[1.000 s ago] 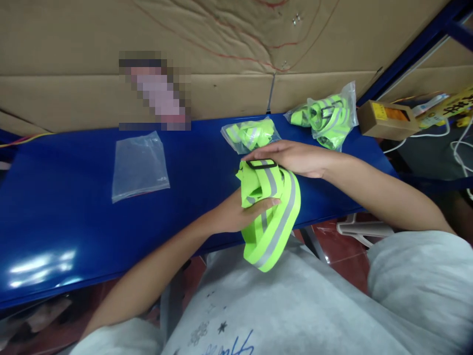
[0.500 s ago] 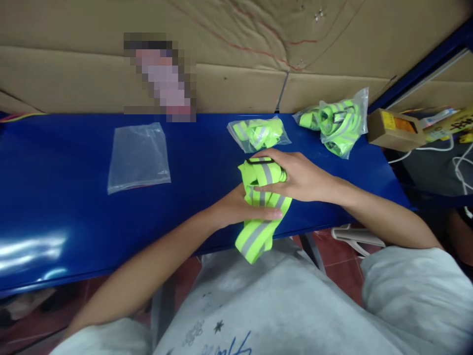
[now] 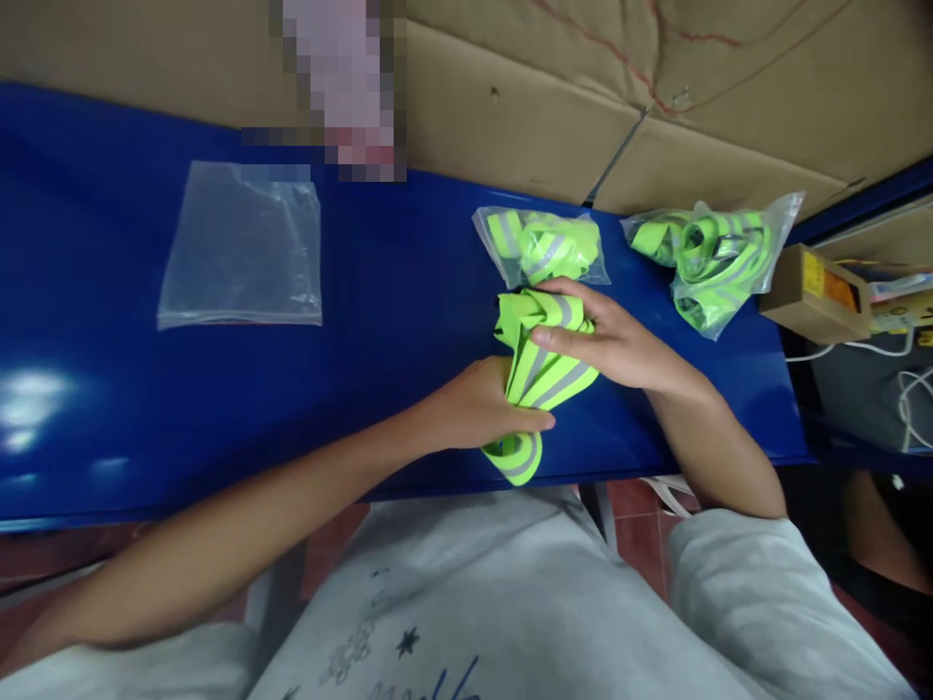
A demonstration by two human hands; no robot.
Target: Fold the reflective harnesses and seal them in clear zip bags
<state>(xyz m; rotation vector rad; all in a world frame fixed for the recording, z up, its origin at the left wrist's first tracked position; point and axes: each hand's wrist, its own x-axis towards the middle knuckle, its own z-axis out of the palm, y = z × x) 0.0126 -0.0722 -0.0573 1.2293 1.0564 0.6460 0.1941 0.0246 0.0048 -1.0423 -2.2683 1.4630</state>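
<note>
A neon-yellow reflective strap [image 3: 554,374] with grey stripes is bunched in folds between my two hands, above the blue table's front part. My left hand [image 3: 492,403] is closed round its lower part, thumb across the front, with a loop hanging below. Around the upper folds, my right hand [image 3: 608,335] is closed, its thumb pressed on the near side. The fingers behind the strap are partly hidden. Just beyond my hands lies a clear bag of the same neon strapping [image 3: 558,248]. A flat clear zip bag [image 3: 244,253] lies to the left.
More bagged neon straps [image 3: 721,253] lie at the back right, next to a small cardboard box [image 3: 812,292]. White cables [image 3: 908,408] run on a dark surface at far right. Cardboard sheeting [image 3: 510,107] stands behind the blue table [image 3: 394,292].
Both hands have folded the strap closer together, and its hanging end is shorter. My right thumb now presses over the upper folds. The camera view has turned and tipped down.
</note>
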